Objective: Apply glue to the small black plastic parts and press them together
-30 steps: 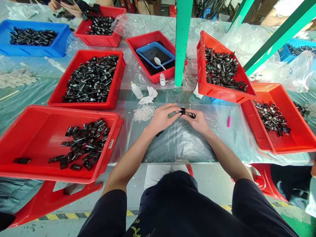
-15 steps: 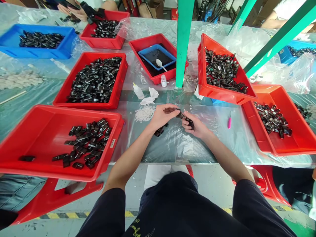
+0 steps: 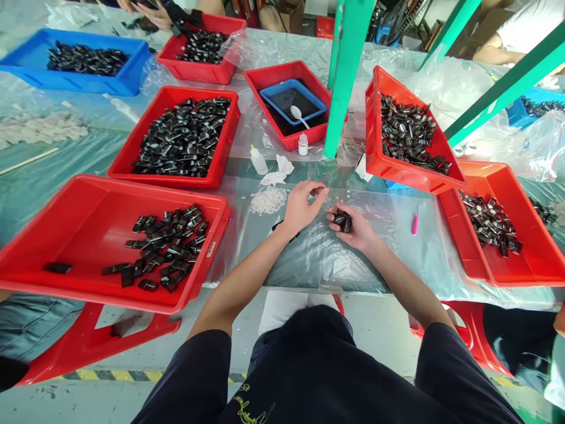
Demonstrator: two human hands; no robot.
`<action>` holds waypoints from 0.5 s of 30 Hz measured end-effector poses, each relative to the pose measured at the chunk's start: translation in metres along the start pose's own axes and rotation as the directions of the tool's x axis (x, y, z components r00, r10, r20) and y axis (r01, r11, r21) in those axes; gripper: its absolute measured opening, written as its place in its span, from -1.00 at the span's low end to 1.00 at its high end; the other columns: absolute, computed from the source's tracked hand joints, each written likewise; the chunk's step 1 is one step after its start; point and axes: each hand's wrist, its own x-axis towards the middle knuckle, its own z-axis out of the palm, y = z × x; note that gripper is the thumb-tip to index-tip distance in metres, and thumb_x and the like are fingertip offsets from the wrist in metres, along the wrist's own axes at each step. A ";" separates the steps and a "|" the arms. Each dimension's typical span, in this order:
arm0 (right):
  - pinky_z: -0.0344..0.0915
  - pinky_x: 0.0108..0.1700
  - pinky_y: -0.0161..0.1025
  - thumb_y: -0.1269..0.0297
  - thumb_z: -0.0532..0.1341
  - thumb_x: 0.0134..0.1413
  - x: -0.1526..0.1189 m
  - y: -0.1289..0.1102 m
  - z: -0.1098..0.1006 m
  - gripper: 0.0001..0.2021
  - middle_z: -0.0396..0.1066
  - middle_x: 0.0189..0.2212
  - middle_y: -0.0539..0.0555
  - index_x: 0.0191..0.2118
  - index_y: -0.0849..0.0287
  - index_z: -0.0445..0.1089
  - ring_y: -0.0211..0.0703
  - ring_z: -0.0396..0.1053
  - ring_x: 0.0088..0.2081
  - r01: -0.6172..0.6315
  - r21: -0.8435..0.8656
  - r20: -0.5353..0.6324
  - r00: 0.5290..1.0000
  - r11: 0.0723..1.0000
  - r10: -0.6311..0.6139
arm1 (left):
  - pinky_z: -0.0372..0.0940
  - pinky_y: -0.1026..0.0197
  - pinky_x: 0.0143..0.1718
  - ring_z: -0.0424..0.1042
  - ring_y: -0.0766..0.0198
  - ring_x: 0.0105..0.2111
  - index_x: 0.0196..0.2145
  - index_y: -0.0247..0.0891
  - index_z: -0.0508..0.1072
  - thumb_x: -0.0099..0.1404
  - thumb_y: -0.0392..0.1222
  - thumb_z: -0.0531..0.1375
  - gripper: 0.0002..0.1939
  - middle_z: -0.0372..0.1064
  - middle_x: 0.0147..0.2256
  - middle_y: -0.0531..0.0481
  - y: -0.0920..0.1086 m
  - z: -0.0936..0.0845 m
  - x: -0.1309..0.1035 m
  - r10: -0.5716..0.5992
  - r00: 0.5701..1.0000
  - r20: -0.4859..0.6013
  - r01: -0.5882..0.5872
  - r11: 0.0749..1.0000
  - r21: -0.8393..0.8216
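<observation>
My left hand (image 3: pixel 303 206) is raised over the table, thumb and curled fingers apart, and I see nothing between them. To its right, my right hand (image 3: pixel 356 228) cups several small glossy black parts (image 3: pixel 342 220), fingers wrapped round them. Their exact kind is too small to tell. Partly hidden under my left wrist, a few more dark parts lie on the plastic sheet. A heap of small white pieces (image 3: pixel 268 201) lies just left of my left hand.
Red bins of black parts stand at left (image 3: pixel 79 235), behind it (image 3: pixel 117 168) and at right (image 3: pixel 375 159). A green post (image 3: pixel 346 88) rises behind my hands. Nearby are a squeeze bottle (image 3: pixel 258 161), crumpled tissue (image 3: pixel 279 171) and a pink-handled pick (image 3: pixel 415 224). Other people sit around.
Half a second ago both hands met at a dark part held between them. Now they are apart, the left fingers have parted, and the black parts sit gathered in my right hand.
</observation>
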 end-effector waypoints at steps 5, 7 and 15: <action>-0.06 -0.78 -0.51 0.16 0.40 0.03 -0.010 -0.009 0.025 -0.72 0.27 -0.49 -0.10 -0.34 0.17 0.31 -0.42 0.17 -0.62 0.054 -0.094 -0.040 0.998 0.994 -0.058 | 0.33 0.13 -0.12 0.48 0.16 -0.23 -0.26 -0.23 0.56 0.45 -0.16 0.16 -0.81 0.55 -0.31 -0.08 -0.021 0.006 0.007 -0.083 0.996 0.032 0.078 0.989 0.128; -0.06 -0.79 -0.51 0.13 0.44 0.00 -0.014 -0.010 0.051 -0.69 0.28 -0.49 -0.12 -0.35 0.16 0.32 -0.44 0.14 -0.64 0.020 -0.167 0.041 0.999 0.986 -0.013 | 0.33 0.12 -0.07 0.49 0.15 -0.18 -0.22 -0.24 0.58 0.45 -0.20 0.15 -0.81 0.58 -0.25 -0.09 -0.024 0.009 0.010 -0.078 0.995 0.064 0.067 0.986 0.151; 0.08 -0.73 -0.44 -0.07 0.38 0.11 0.038 0.072 0.208 -0.60 0.32 -0.49 -0.07 -0.36 0.16 0.32 -0.39 0.21 -0.63 -0.082 -0.500 0.366 0.882 0.862 0.296 | 0.33 0.13 -0.03 0.52 0.16 -0.12 -0.18 -0.25 0.58 0.52 -0.17 0.08 -0.72 0.58 -0.21 -0.12 -0.026 0.004 0.013 0.047 0.989 0.138 -0.073 0.978 0.193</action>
